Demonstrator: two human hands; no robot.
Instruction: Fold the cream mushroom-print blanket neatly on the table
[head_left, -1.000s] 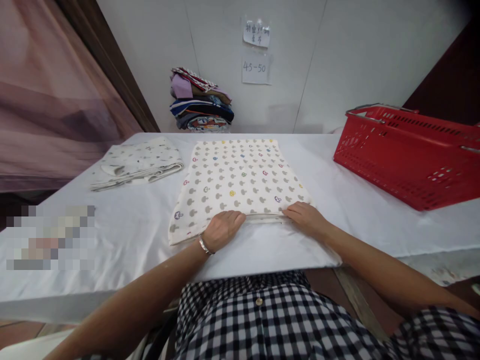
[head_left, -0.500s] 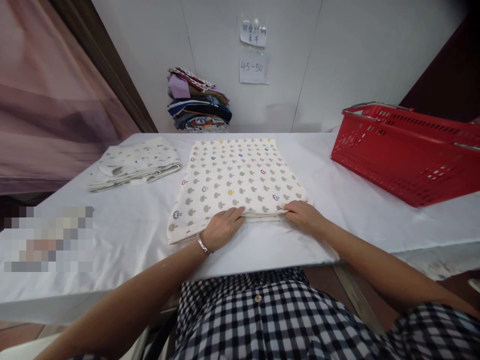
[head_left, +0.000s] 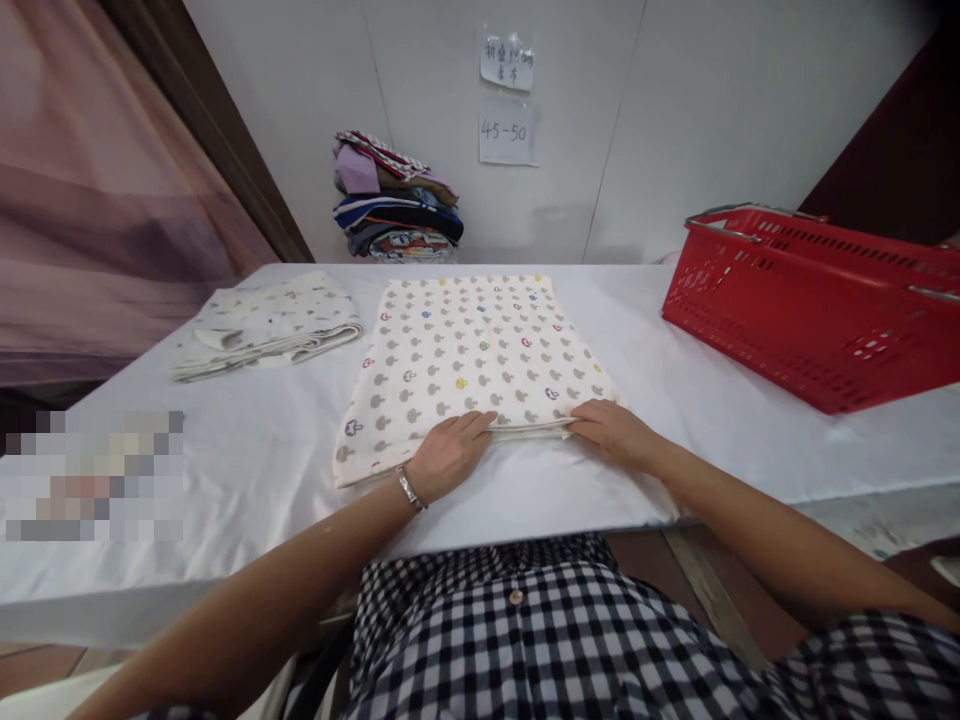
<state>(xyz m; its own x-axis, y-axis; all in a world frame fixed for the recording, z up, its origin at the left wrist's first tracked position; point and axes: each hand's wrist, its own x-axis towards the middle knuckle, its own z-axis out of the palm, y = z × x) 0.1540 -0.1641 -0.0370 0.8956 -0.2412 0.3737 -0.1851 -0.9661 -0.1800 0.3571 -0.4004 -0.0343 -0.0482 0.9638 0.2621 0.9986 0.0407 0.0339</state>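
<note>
A mushroom-print cloth is lying folded on the white table.
From here I'm seeing the left hand and right hand both pinching its layered near edge, fingers together; a red basket is standing apart.

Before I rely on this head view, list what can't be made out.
In the head view:
Mushroom-print cloth: underside hidden by its top layer.
Left hand, right hand: palms turned away.
Red basket: floor behind near wall; right end cut off by picture edge.
Item at left: pixelated.
</note>
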